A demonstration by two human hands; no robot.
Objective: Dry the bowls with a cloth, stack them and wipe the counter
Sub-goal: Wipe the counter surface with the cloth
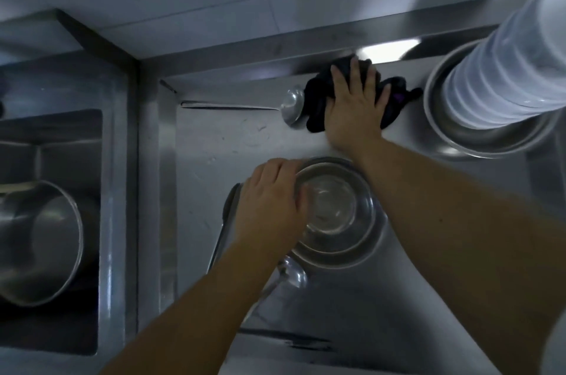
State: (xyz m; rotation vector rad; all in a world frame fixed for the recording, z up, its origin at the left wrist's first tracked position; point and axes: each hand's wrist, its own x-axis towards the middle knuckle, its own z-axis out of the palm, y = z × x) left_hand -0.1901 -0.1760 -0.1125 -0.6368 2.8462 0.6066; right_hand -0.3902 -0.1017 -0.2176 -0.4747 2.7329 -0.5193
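A stack of steel bowls [340, 221] stands in the middle of the steel counter [214, 145]. My left hand [271, 200] grips the stack's left rim, fingers curled over the edge. A dark cloth [395, 99] lies bunched against the counter's back wall. My right hand [355, 105] presses flat on the cloth with fingers spread. At the back right, a wide steel bowl [477, 142] holds a tall stack of white plastic bowls [502, 80].
A ladle [292, 105] lies left of the cloth, its handle pointing left. Another ladle [294, 273] and a flat utensil [226, 221] lie beside the middle bowls. A sink [101, 221] at the left holds a large steel pot [39, 243]. Water drops spot the counter.
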